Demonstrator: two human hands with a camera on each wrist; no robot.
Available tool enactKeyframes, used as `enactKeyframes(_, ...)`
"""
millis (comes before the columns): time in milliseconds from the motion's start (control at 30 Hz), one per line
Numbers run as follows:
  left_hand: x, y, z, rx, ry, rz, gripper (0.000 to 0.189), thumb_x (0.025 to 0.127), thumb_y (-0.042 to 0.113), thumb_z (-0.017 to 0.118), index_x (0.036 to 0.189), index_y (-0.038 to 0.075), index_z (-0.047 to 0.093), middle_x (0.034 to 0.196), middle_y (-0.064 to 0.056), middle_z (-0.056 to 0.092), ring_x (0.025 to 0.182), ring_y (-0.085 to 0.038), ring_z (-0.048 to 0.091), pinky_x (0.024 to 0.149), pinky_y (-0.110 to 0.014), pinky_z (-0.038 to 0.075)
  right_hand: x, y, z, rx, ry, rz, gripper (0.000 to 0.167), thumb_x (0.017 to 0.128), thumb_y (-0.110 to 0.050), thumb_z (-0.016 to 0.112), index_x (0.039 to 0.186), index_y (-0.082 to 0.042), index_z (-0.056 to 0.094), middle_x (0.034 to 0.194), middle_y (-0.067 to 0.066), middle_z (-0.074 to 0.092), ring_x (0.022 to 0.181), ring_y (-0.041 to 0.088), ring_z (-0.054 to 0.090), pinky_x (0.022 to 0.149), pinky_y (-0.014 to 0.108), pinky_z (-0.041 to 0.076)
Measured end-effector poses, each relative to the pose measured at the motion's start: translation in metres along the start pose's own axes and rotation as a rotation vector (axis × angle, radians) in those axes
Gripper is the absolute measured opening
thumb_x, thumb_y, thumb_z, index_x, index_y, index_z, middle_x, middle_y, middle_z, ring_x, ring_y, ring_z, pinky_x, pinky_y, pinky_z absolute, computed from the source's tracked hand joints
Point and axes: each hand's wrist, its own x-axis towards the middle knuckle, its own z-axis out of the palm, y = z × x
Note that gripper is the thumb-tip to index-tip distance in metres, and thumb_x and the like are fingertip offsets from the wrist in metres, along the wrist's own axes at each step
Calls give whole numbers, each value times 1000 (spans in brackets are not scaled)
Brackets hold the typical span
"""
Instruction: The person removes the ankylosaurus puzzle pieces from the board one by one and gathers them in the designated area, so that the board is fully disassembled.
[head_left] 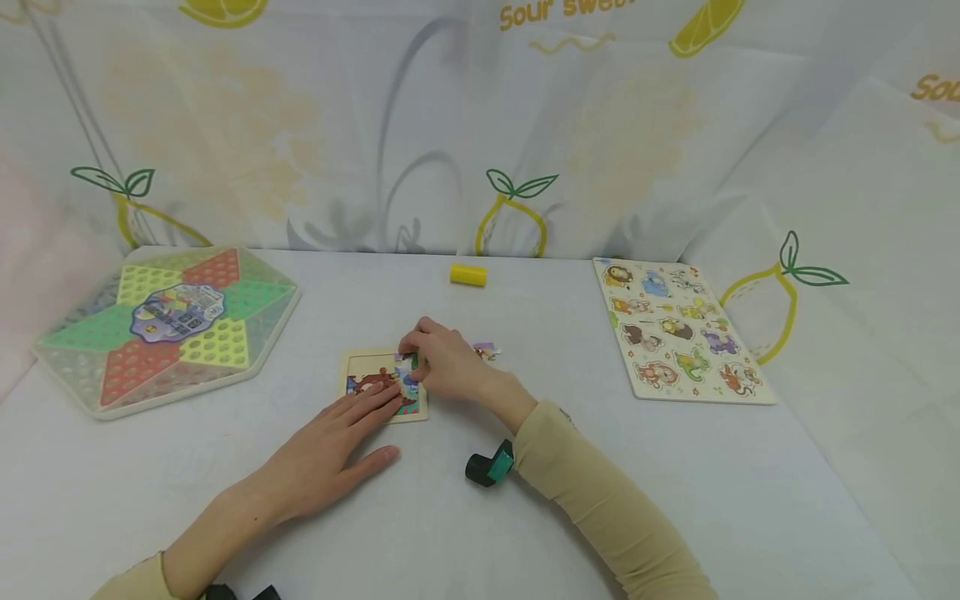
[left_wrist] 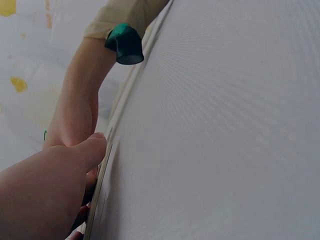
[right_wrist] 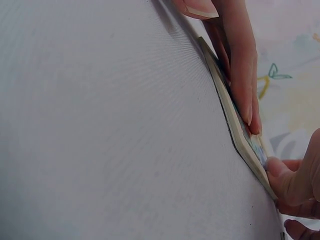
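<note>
A small wooden jigsaw puzzle [head_left: 367,354] with a light frame lies on the white table, a brown animal pictured on it. My left hand [head_left: 322,458] lies across its lower part, fingers stretched out and resting on the pieces. Bent over the upper right corner, my right hand [head_left: 453,362] pinches a colourful puzzle piece [head_left: 408,363] between thumb and fingers. In the right wrist view, the thumb [right_wrist: 280,177] is right at the puzzle's edge [right_wrist: 227,107], near the left fingers [right_wrist: 242,75]. A loose puzzle piece [head_left: 486,350] lies just past the right hand, partly hidden by it.
A hexagonal Chinese checkers board [head_left: 258,337] lies at the left. An animal peg puzzle board [head_left: 630,367] lies at the right, and a yellow cylinder [head_left: 468,275] at the back. A black and teal wrist device [head_left: 491,465] sits by the right sleeve.
</note>
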Motion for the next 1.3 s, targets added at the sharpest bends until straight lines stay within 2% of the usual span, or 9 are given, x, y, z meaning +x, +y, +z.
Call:
enactKeyframes(367, 1, 0, 1, -11, -24, -22, 65, 101, 52, 53, 152, 14, 43, 160, 1, 37, 149, -28, 31, 118, -52, 29, -1, -1, 0, 6, 2, 2, 31, 92, -14, 73, 121, -10, 64, 117, 2, 55, 86, 13, 55, 96, 39, 46)
enactKeyframes(600, 1, 0, 1, -2, -12, -13, 64, 100, 50, 55, 152, 13, 45, 159, 0, 38, 148, -28, 32, 118, -52, 29, 0, 0, 0, 24, 17, -13, 32, 91, -10, 73, 120, -11, 62, 116, 1, 58, 92, 14, 55, 94, 39, 47)
enactKeyframes(800, 1, 0, 1, -2, -10, -10, 64, 100, 50, 55, 152, 14, 45, 159, 0, 38, 148, -28, 33, 118, -52, 30, 0, 1, -1, 40, -1, -18, 38, 91, -10, 73, 127, -13, 63, 115, 0, 57, 94, 13, 56, 93, 38, 46)
enactKeyframes(1067, 1, -1, 2, -5, -13, -14, 64, 100, 50, 55, 152, 15, 44, 160, 1, 38, 149, -28, 32, 118, -52, 30, 0, 2, -2, 74, 8, -33, 35, 90, -10, 74, 122, -16, 61, 110, 1, 55, 82, 13, 55, 89, 34, 44)
enactKeyframes(1300, 0, -2, 1, -8, -1, -7, 64, 100, 50, 55, 152, 14, 44, 160, 2, 37, 149, -28, 32, 118, -51, 29, 1, 3, 0, 114, 24, -80, 29, 94, -8, 68, 120, -14, 58, 110, 4, 64, 99, 18, 60, 95, 35, 47)
